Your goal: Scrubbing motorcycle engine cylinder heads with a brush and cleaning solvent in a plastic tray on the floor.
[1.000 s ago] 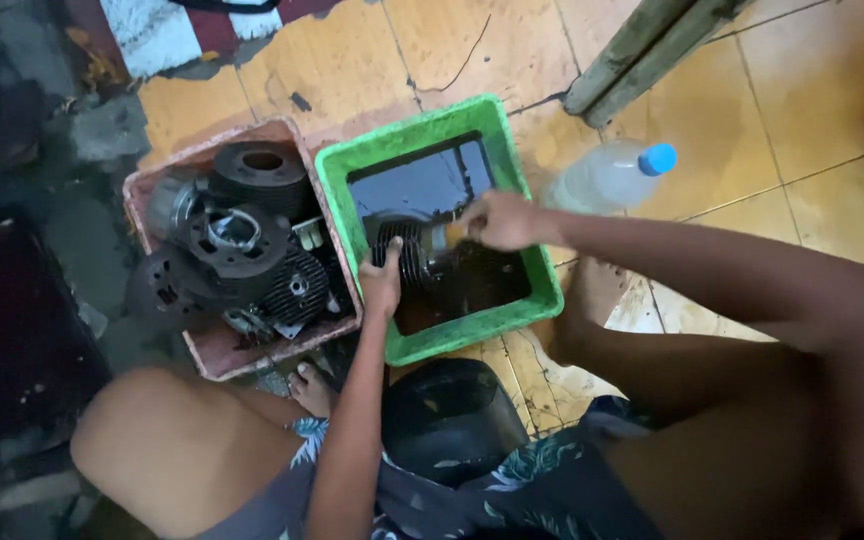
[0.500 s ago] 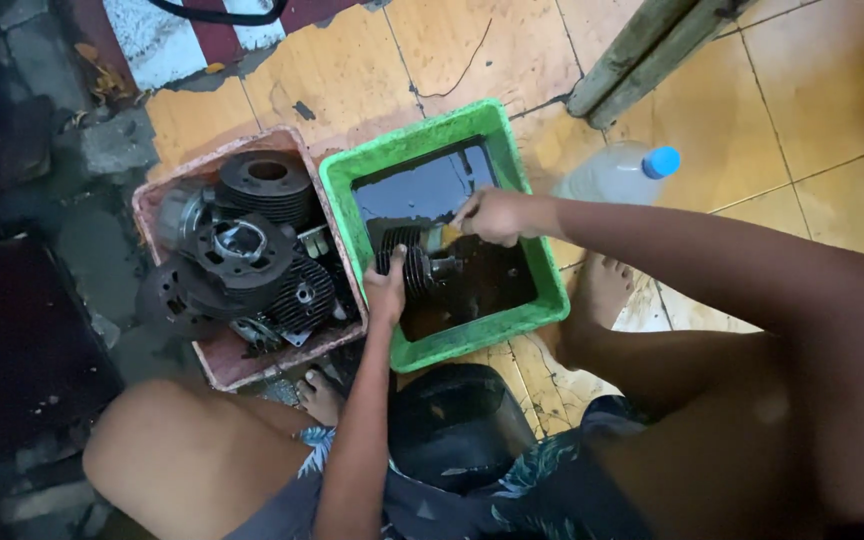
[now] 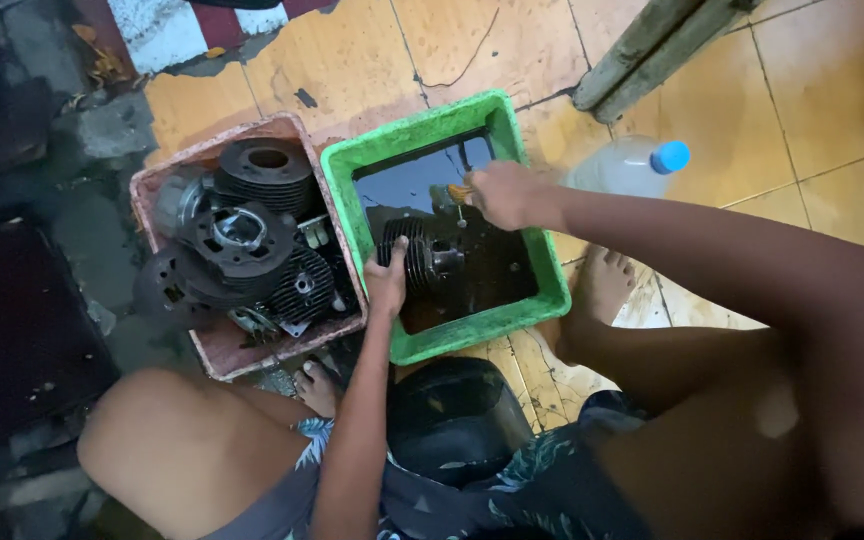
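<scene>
Partly, dark liquid [image 3: 422, 185] hides the finned cylinder [image 3: 422, 262].

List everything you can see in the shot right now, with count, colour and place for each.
green tub: one, green, centre of the tiled floor, holding dark liquid
finned engine cylinder: one, dark metal, lying in the green tub
brush: one, orange handle, over the tub; mostly hidden
pink tub: one, faded pink, left of the green tub
engine parts: several, dark grey, piled in the pink tub
plastic bottle: one, clear with blue cap, lying right of the green tub
wooden poles: two, grey-brown, top right
left hand: grip on the cylinder's near end
right hand: grip on the brush
bare feet: two, beside and below the tubs
</scene>
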